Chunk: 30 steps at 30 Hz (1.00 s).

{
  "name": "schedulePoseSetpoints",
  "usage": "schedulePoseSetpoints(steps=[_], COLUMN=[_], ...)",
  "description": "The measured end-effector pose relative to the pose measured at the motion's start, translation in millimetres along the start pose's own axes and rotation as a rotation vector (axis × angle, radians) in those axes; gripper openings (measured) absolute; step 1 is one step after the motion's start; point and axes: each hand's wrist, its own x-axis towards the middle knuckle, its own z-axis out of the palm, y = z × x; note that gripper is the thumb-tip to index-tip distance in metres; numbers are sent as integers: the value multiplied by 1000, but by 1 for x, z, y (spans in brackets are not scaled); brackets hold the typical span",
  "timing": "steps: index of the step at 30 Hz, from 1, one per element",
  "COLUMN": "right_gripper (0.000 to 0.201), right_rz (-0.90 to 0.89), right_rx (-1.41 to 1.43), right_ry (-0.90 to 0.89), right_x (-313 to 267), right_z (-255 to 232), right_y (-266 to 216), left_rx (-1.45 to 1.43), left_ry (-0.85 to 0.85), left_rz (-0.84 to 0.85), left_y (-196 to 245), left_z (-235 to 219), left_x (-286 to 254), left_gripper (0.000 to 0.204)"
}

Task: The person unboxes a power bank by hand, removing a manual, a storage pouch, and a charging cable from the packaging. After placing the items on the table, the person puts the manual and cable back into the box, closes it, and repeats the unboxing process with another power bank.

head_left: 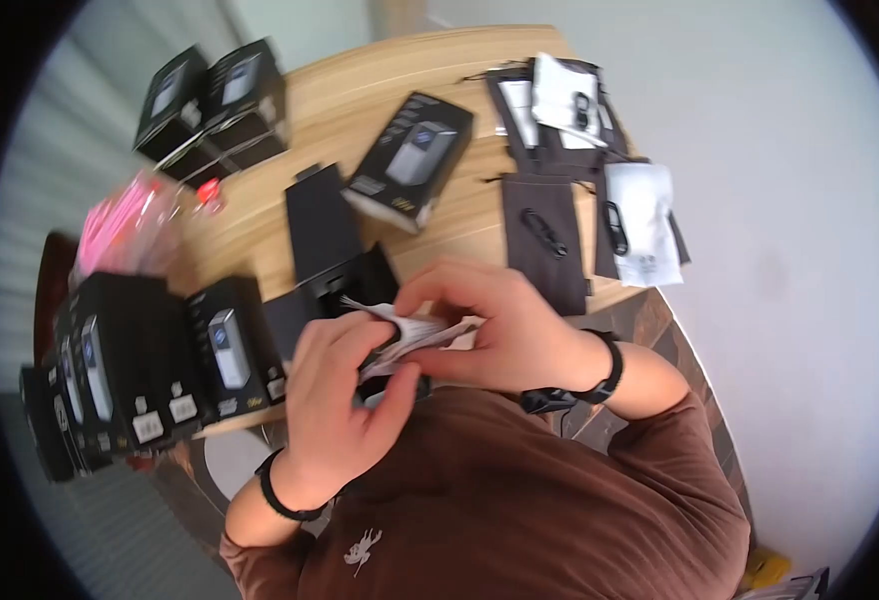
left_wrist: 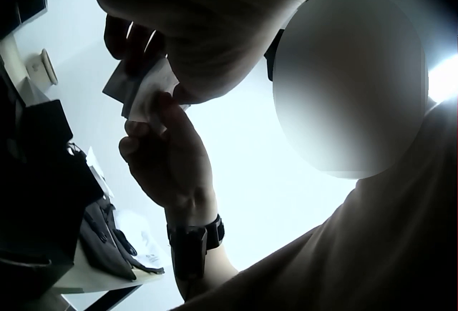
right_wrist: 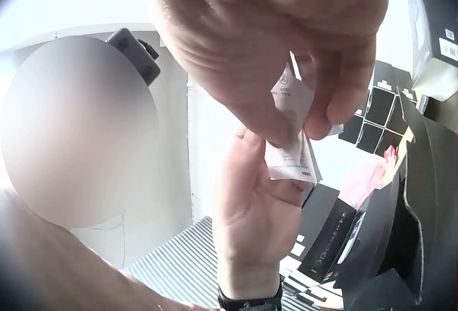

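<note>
Both hands hold folded printed paper leaflets in front of the chest. The left hand pinches their left side between thumb and fingers. From the other side, the right hand pinches the leaflets with its thumb below and fingers above. Small print shows on the leaflet in the right wrist view, where the right hand covers its upper part. An open black box with its flap raised stands on the table just beyond the hands, partly hidden by them.
A closed black box lies farther back on the wooden table. More boxes stand at left and back left. A pink plastic bag sits at left. Dark pouches with cables and white packets lie at right.
</note>
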Motion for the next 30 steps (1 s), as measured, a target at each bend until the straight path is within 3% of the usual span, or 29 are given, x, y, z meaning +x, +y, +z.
schedulePoseSetpoints(steps=[6, 9, 10, 13, 14, 15, 17, 20, 24, 27, 30], right_gripper=[49, 48, 47, 47, 45, 40, 36, 35, 28, 29, 28], right_rz=[-187, -189, -172, -255, -314, -241, 6, 215, 280, 337, 217], right_rx=[-18, 234, 283, 52, -284, -412, -734, -959, -885, -864, -758], right_ry=[203, 384, 399, 590, 693, 804, 662, 393, 402, 523, 679], right_x=[-29, -43, -46, -45, -44, -38, -47, -58, -57, -60, -69], right_z=[-27, -34, -40, -65, -85, -98, -117, -110, -106, -113, -120], right_y=[18, 35, 36, 60, 74, 72, 96, 122, 130, 129, 125], left_rx=[28, -201, -331, -495, -524, -539, -572, -605, -545, -517, -529], left_ry=[-153, -196, -312, -435, -467, -431, -358, -354, -437, -492, -521], left_rz=[-42, -245, -396, -653, -696, -736, -813, -908, -958, -1022, -1042], left_y=[8, 6, 10, -2, -10, -14, -21, -23, -22, -26, -29], left_z=[27, 47, 48, 69, 75, 83, 99, 125, 159, 182, 200], left_x=[31, 40, 47, 69, 77, 84, 102, 120, 126, 123, 118], left_gripper=[28, 25, 33, 38, 47, 47, 49, 53, 50, 46, 47])
